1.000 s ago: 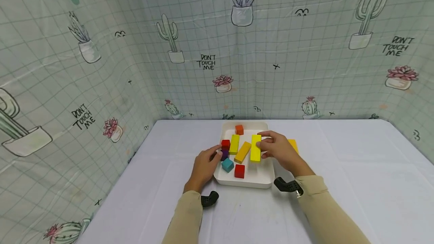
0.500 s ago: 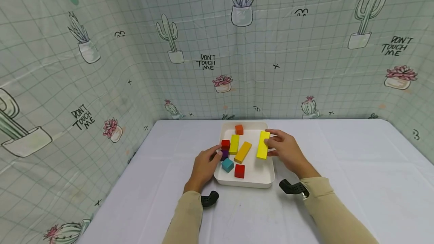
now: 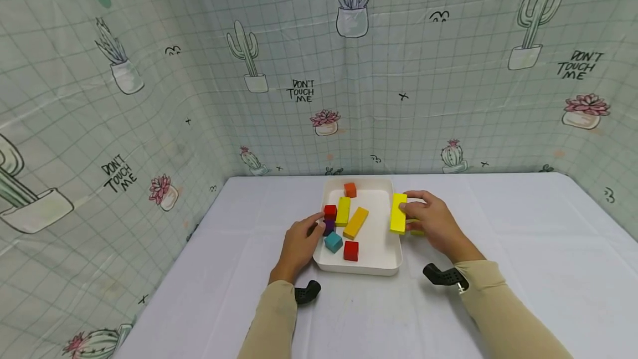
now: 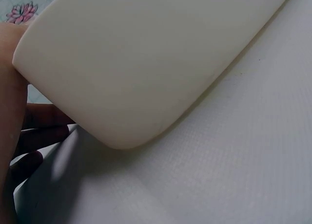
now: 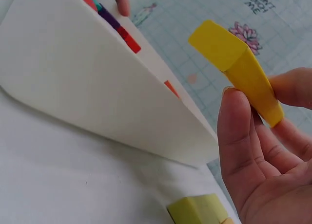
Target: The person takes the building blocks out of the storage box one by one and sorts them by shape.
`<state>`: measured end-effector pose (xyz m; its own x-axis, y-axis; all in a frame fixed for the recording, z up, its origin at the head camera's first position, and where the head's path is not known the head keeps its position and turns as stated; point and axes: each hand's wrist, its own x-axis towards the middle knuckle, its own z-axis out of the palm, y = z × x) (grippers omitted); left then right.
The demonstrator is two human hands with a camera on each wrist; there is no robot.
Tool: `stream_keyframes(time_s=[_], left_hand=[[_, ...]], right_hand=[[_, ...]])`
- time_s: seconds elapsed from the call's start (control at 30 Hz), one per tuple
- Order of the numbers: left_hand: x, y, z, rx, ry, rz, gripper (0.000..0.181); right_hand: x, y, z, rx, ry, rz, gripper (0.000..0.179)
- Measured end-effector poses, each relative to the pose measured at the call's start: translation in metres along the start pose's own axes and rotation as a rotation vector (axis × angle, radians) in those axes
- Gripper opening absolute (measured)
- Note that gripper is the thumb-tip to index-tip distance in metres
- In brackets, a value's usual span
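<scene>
My right hand [image 3: 438, 225] pinches a long yellow block [image 3: 398, 214] between thumb and fingers, raised above the right rim of the white tray [image 3: 376, 262]. In the right wrist view the yellow block [image 5: 256, 85] stands tilted in the fingertips. My left hand [image 3: 298, 245] holds the tray's left rim, its thumb and index finger at the edge. The left wrist view has the tray wall [image 4: 126, 68] covering part of that hand. Close to those fingertips lie a red cube [image 3: 330, 212] and a purple block [image 3: 329, 227], the latter partly hidden.
Also in the tray are a yellow block [image 3: 343, 211], an orange-yellow block [image 3: 356, 223], a teal cube [image 3: 333, 242], a red cube [image 3: 351, 251] and an orange cube [image 3: 350, 190]. Outside its right wall, a yellow-green block [image 5: 197, 209] sits on the white-covered table [image 3: 548, 248].
My right hand has carried the yellow block rightward, from over the tray's inside to its right rim. The left hand and the other blocks in the tray stay put.
</scene>
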<state>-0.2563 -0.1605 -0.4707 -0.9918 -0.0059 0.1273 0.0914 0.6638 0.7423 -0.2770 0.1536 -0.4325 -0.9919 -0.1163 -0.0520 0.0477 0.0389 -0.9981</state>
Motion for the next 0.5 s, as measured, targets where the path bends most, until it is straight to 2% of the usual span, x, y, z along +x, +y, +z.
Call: stream_keyframes(time_s=[0.23, 0.5], left_hand=[[-0.001, 0.0, 0.0, 0.004, 0.005, 0.0, 0.043], [-0.001, 0.001, 0.0, -0.005, 0.0, 0.007, 0.044]], right_hand=[[-0.005, 0.002, -0.015, -0.03, 0.007, -0.021, 0.06], [-0.006, 0.006, -0.03, -0.079, 0.028, 0.021, 0.063]])
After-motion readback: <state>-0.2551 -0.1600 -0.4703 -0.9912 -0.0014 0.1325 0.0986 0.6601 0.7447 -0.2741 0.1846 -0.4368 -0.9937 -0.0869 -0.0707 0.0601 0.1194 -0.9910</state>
